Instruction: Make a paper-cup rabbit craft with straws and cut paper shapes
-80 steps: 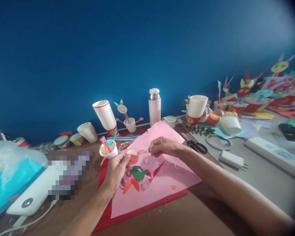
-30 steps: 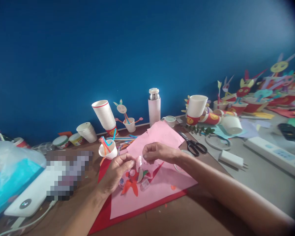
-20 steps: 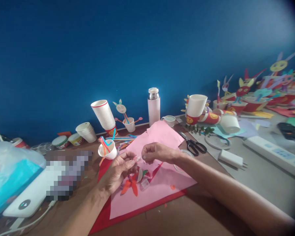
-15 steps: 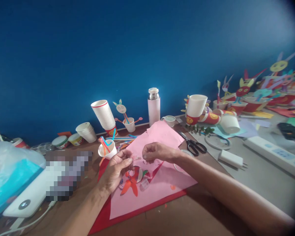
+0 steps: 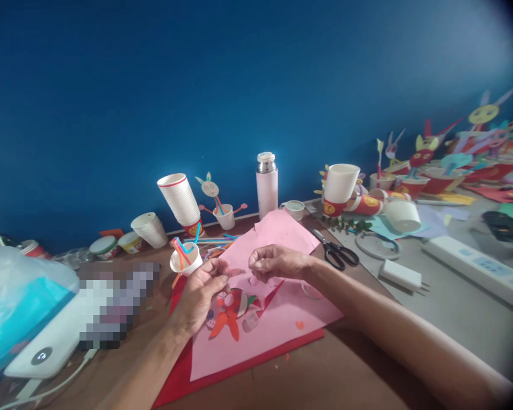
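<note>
My left hand (image 5: 204, 289) is raised over the pink paper (image 5: 256, 359), thumb and fingers pinched together. Whatever lies between those fingertips is too small to make out. A short gap to the right, my right hand (image 5: 279, 263) is also closed in a pinch, its contents hidden. Below them an orange-red paper cutout (image 5: 226, 323) with pointed ends lies on the pink sheet. Beside it rest a small green piece (image 5: 251, 300) and a small clear plastic piece (image 5: 251, 320). Red paper (image 5: 239, 373) shows under the pink sheet.
Black scissors (image 5: 337, 250) lie right of the paper. A cup of straws (image 5: 185, 259), stacked paper cups (image 5: 180, 202) and a pink flask (image 5: 267, 191) stand behind. At right are a power strip (image 5: 474, 273) and a charger (image 5: 404, 276); at left, a white power bank (image 5: 47, 347).
Both hands stay nearly in place, still pinched. The right hand's fingers have shifted slightly, and the left fingertips have drawn back a little, showing more of the orange-red cutout.
</note>
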The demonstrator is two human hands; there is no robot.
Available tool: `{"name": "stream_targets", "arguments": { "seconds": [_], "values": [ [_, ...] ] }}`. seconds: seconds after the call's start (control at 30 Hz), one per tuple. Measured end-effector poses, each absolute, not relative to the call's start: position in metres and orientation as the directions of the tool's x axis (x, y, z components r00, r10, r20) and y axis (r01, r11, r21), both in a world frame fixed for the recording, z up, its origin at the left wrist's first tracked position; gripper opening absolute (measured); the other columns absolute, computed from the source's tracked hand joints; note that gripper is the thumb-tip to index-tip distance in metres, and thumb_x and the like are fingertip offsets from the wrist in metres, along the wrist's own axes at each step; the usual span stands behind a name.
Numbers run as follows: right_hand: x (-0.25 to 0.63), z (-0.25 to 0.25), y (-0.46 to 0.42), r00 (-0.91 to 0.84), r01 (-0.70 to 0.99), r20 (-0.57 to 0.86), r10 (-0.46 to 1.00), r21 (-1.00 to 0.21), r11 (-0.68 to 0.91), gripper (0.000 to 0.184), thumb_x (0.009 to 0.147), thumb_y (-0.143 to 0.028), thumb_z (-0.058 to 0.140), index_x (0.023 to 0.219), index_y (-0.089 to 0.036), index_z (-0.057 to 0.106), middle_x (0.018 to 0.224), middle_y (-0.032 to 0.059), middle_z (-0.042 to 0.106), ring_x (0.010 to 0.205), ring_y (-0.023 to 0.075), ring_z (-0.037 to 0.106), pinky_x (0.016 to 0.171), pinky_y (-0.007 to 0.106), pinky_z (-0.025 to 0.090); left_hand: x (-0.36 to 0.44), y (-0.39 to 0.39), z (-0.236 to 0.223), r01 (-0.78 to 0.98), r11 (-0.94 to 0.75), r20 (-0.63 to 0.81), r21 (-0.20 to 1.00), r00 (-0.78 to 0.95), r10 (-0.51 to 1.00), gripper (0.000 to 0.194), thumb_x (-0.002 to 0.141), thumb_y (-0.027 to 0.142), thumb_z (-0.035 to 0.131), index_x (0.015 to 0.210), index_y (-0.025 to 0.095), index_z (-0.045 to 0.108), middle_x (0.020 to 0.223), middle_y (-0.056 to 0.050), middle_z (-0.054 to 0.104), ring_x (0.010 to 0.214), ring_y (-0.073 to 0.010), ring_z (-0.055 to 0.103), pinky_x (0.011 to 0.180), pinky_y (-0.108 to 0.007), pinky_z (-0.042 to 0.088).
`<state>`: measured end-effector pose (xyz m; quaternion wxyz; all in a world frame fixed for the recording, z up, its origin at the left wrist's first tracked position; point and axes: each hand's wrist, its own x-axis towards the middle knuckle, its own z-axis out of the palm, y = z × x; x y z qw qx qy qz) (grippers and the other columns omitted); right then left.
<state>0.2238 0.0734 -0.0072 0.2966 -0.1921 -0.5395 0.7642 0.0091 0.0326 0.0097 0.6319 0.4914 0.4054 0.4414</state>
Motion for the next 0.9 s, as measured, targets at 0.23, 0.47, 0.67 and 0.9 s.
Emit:
{"name": "stream_targets", "arguments": {
  "seconds": [0.23,0.47,0.67,0.9],
  "values": [
    [0.234,-0.008,0.080,-0.635,-0.240,-0.002,0.772,-0.950,-0.200,0.023,0.069,-0.032,0.066,0.079,-0.013,0.057,0.063,-0.0008,0.053,0.056,0.0080,0.048,0.055,0.021,0.036,0.005,0.035,0.013,-0.171,0.151,-0.101,0.974,0.274,0.956,0.024,0.067,0.014,0.060,0.090,0.017,0.054,0.075,0.000,0.060,0.063,-0.0105,0.056,0.056,-0.022,0.041],
    [0.226,-0.006,0.077,-0.542,-0.108,0.019,0.840,-0.993,-0.047,0.033,0.078,-0.045,0.053,0.083,-0.013,0.060,0.071,0.0026,0.057,0.063,0.0093,0.051,0.058,0.021,0.038,0.006,0.034,0.011,-0.128,0.170,-0.127,0.977,0.289,0.949,0.024,0.065,0.012,0.059,0.089,0.017,0.056,0.070,0.002,0.057,0.063,-0.0097,0.055,0.054,-0.020,0.041],
    [0.224,0.005,0.068,-0.701,0.042,-0.043,0.712,-0.999,-0.019,0.035,0.076,-0.043,0.056,0.099,-0.016,0.058,0.086,0.0055,0.062,0.075,0.0126,0.056,0.062,0.022,0.040,0.008,0.033,0.016,-0.110,0.191,-0.155,0.976,0.271,0.950,0.026,0.063,0.016,0.062,0.089,0.017,0.056,0.072,0.001,0.059,0.058,-0.0090,0.054,0.055,-0.021,0.042],
    [0.227,-0.002,0.072,-0.765,0.039,-0.064,0.640,-0.998,-0.054,0.028,0.068,-0.027,0.066,0.093,-0.015,0.061,0.076,0.0016,0.060,0.066,0.0093,0.053,0.060,0.021,0.039,0.004,0.035,0.015,-0.104,0.186,-0.152,0.977,0.271,0.951,0.027,0.064,0.014,0.060,0.090,0.017,0.055,0.074,0.000,0.061,0.053,-0.0073,0.053,0.055,-0.021,0.042]
  ]
}}
